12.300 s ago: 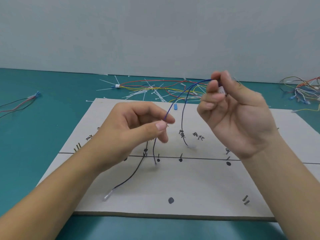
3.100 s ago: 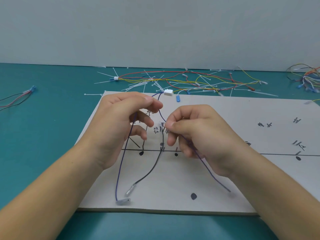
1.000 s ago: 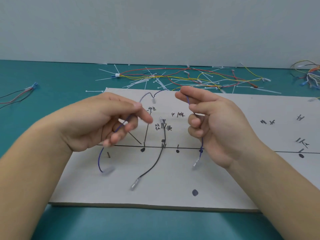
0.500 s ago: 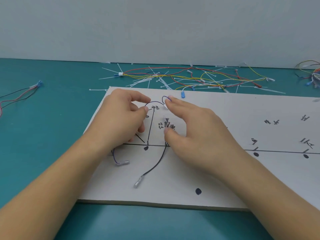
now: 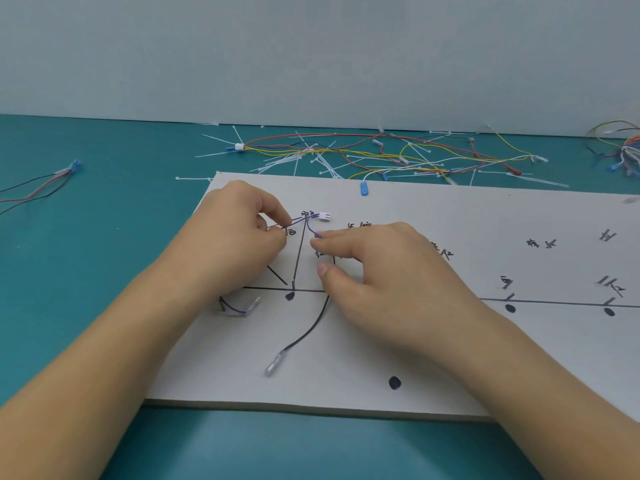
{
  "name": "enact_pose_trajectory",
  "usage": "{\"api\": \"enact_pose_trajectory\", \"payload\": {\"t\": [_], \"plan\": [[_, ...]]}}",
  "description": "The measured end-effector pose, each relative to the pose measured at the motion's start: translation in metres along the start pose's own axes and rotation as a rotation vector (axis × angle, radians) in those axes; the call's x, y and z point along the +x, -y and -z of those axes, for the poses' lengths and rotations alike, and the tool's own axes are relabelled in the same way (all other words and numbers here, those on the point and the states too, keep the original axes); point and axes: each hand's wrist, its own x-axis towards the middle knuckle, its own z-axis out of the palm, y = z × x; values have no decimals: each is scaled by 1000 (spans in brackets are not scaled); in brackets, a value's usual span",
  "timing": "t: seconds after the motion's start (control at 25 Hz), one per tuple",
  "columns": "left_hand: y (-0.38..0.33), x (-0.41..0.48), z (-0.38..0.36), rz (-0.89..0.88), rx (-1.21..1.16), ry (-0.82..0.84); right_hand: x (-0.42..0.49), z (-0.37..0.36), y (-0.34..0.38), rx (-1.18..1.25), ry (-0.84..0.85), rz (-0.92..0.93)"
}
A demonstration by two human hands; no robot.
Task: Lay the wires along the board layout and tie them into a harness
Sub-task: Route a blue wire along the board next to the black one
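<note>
Hold: your left hand (image 5: 235, 244) pinches the blue wire (image 5: 297, 221) between thumb and forefinger, likely to draw it taut | your right hand (image 5: 388, 278) grasps nothing, its forefinger pinning the wire's other leg to the board (image 5: 450, 358) | Lie: white connector (image 5: 324, 216) rests at the drawn branch's top, long axis sideways, facing right.

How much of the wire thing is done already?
Just begun. Done: a black wire already lies on the board. In hand: the left hand pinches a purple wire while the right hand presses it down near its white plug. Left: nothing is tied yet; the white ties and coloured wires wait behind the board.
</note>
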Motion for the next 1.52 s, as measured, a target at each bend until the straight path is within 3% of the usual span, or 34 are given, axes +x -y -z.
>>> {"api": "enact_pose_trajectory", "payload": {"t": [0.52,1.36,1.52], "plan": [[-9,-11,16,50,-2,62,0,-1,-6,124,-105,11],[-12,-15,-1,12,89,181,0,4,0,13,-84,-59],[-15,-16,3,26,66,210,-3,6,5,26,-1,-87]]}}
